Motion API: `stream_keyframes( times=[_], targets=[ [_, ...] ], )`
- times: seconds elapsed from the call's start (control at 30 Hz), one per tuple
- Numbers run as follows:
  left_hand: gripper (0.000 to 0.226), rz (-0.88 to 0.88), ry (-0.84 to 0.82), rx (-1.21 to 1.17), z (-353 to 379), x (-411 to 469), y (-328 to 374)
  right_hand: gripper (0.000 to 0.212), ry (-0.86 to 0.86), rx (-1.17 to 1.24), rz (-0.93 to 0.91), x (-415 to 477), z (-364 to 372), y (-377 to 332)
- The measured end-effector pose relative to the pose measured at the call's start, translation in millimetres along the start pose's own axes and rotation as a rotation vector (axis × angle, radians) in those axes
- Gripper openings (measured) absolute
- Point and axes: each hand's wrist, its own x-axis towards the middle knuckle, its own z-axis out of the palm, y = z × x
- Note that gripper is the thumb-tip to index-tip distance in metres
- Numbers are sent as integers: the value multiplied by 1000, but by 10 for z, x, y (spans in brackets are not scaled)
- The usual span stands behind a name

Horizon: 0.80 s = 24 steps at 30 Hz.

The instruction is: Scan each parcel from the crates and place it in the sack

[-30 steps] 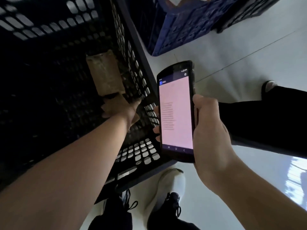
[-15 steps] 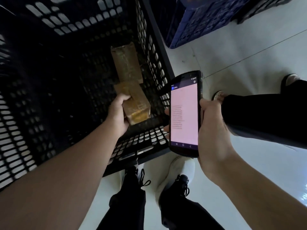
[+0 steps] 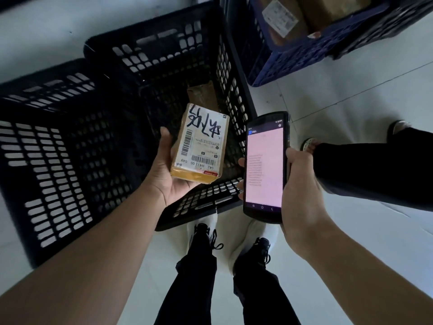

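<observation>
Lifted since the earlier frame, the parcel point(image 3: 201, 144) is now above the near wall of the black crate point(image 3: 206, 195) rather than low inside it, and its white label is turned up to the camera.

Nearest the camera, the person's two pale shoes point(image 3: 257, 233) stand on the light floor point(image 3: 375, 226).

Left hand point(image 3: 167, 177): the grip is clamped on the parcel, with the palm under its lower end and the thumb along its left edge. The label carries barcodes and bold black handwriting.

Right hand point(image 3: 302, 198): the grip is clamped round a handheld scanner point(image 3: 266, 167). Its screen is lit pink and faces up. It is held just beside the parcel on the right, without touching it.

Beyond the hands, a second brown parcel point(image 3: 202, 95) lies deep in the black crate, close against its right wall.

To the right, another person's dark trouser leg point(image 3: 375, 174) crosses the floor.

Farthest off, at upper right, a blue crate point(image 3: 281, 64) holds more brown parcels point(image 3: 283, 17), one with a white label.
</observation>
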Motion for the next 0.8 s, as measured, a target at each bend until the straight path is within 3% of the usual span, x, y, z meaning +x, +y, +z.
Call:
stream_keyframes(
  times=[0.13,0.23,0.33,0.47,0.8],
  targets=[
    [84,51,51,17,136,-296,275,51,-45,37,9,-309,79,-217],
    [36,84,78,-65,310,-594,496,51,-32,45,8,-568,175,-387],
    [57,95,68,-125,511,-954,760,51,-36,50,-26,-916,274,-626],
    [40,167,-7,-207,781,-1549,1070,52,-84,43,-71,-1488,368,-977],
    [65,476,62,-104,1814,-3466,1402,56,-347,-60,-313,-3306,394,-1829]
  ],
)
